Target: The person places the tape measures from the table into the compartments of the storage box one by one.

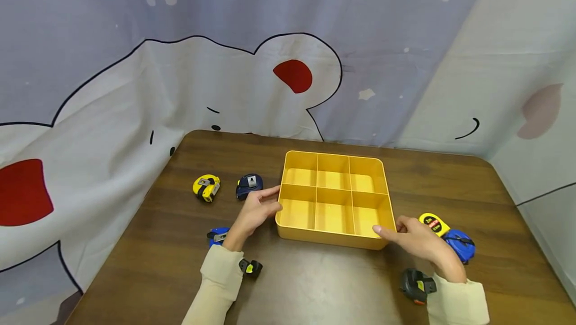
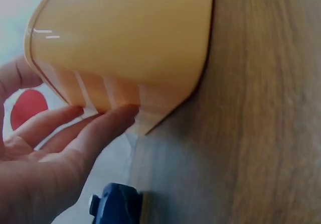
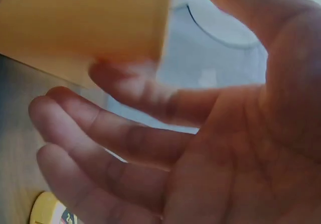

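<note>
Head view: yellow box (image 1: 330, 238) spans the gap between both hands

Box rests on the tabletop (image 1: 315, 285), its long axis running left to right, roughly from one grip to the other. Left hand (image 1: 254, 212) stands at the left wall; its grip holds that side, thumb by the rim, fingertips on the outer face. Right hand (image 1: 418, 239) is at the near right corner; its grip is loose, thumb over the edge and index finger at the side wall, remaining fingers apart from it. Neither hand is clearly nearer. Firmness of the right contact cannot be judged owing to blur. Assessment: with the right contact closer to the front edge, level handling would depend on balancing both ends.
</note>
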`<act>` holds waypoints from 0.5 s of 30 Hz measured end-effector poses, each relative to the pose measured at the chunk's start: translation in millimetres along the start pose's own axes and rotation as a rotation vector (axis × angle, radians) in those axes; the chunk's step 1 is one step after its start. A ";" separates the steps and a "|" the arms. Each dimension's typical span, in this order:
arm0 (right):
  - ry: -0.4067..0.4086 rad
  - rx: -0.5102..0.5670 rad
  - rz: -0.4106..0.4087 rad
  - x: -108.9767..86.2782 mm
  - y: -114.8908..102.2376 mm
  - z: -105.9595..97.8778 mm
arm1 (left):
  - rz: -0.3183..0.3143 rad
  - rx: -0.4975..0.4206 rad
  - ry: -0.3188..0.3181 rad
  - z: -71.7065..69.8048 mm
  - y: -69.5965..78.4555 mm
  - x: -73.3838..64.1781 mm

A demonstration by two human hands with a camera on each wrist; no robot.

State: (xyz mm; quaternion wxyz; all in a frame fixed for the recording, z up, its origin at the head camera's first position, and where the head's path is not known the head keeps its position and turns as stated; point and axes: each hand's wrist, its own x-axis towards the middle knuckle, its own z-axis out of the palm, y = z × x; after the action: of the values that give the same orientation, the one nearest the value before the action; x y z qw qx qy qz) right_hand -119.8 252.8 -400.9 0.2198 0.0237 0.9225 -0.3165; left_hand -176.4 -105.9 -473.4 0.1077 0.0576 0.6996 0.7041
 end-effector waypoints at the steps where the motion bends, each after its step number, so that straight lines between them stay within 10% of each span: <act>1: -0.005 0.013 -0.014 2.0 1.5 -2.0 | 0.002 0.008 -0.009 -0.9 -1.0 -0.1; 8: 0.023 0.304 -0.171 28.1 19.1 -1.0 | 0.008 0.052 -0.105 -3.8 -2.1 -3.1; 15: 0.029 0.548 -0.162 43.0 29.6 5.1 | 0.029 0.134 -0.145 -7.3 5.9 -6.7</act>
State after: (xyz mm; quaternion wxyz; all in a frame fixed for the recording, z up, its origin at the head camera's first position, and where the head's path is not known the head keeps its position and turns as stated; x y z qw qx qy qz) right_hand -151.1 269.3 -439.5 0.1663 0.0130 0.8046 -0.5700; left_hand -171.9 -114.6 -467.2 0.1435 0.1257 0.7346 0.6512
